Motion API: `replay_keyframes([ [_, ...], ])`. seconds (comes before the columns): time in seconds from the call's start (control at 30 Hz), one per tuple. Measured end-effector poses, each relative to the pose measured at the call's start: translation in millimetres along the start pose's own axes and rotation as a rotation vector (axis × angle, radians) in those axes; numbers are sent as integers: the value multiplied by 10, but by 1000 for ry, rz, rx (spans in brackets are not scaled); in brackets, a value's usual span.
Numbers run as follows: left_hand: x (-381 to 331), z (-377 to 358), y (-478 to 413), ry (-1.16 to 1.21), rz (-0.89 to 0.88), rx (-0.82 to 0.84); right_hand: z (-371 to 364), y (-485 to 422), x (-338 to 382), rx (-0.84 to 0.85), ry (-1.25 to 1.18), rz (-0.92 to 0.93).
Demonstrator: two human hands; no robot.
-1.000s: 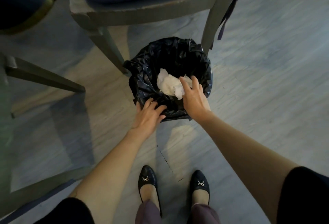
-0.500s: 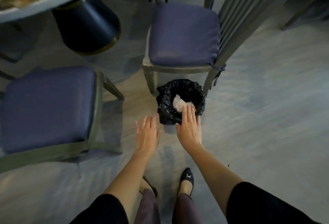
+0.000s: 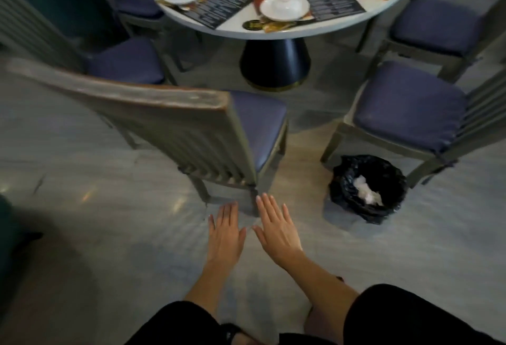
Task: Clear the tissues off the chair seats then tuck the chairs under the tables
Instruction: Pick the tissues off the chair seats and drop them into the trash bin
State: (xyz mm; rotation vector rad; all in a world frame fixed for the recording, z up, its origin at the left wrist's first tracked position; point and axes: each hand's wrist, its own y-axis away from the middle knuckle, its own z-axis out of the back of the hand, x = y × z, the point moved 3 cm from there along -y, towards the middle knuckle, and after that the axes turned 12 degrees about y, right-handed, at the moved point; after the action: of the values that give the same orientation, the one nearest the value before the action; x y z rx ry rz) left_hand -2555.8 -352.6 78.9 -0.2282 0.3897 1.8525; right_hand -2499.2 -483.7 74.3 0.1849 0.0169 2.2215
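Observation:
My left hand (image 3: pixel 226 231) and my right hand (image 3: pixel 276 227) are stretched out side by side with straight fingers, holding nothing, just behind the grey slatted back of the nearest chair (image 3: pixel 169 122). Its purple seat cushion (image 3: pixel 260 122) is bare and points toward the round white table (image 3: pixel 241 28). White crumpled tissues (image 3: pixel 365 190) lie inside a small bin lined with a black bag (image 3: pixel 368 188) on the floor at the right. Another chair with a bare purple seat (image 3: pixel 405 106) stands right behind the bin.
The table rests on a black pedestal base (image 3: pixel 275 64) and carries white plates (image 3: pixel 284 6) and dark menus. More purple-seated chairs stand at the left (image 3: pixel 126 61) and at the far right (image 3: pixel 435 25). Grey floor (image 3: pixel 109 235) stretches around me.
My right hand let the tissue go into the bin, my left hand left the bin's rim, and both drew back open. The view rose and swung left; the near chair's back now stands before me.

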Motion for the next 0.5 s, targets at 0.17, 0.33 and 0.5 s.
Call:
replay_keyframes([
  [0.17, 1203, 555, 510, 75, 161, -88, -8, -210, 1401, 20, -30, 142],
  [0.33, 2162, 1157, 614, 65, 265, -181, 205, -759, 2489, 25, -40, 289],
  [0.5, 2967, 1686, 387, 54, 313, -282, 373, -1535, 3301, 0, 2, 399],
])
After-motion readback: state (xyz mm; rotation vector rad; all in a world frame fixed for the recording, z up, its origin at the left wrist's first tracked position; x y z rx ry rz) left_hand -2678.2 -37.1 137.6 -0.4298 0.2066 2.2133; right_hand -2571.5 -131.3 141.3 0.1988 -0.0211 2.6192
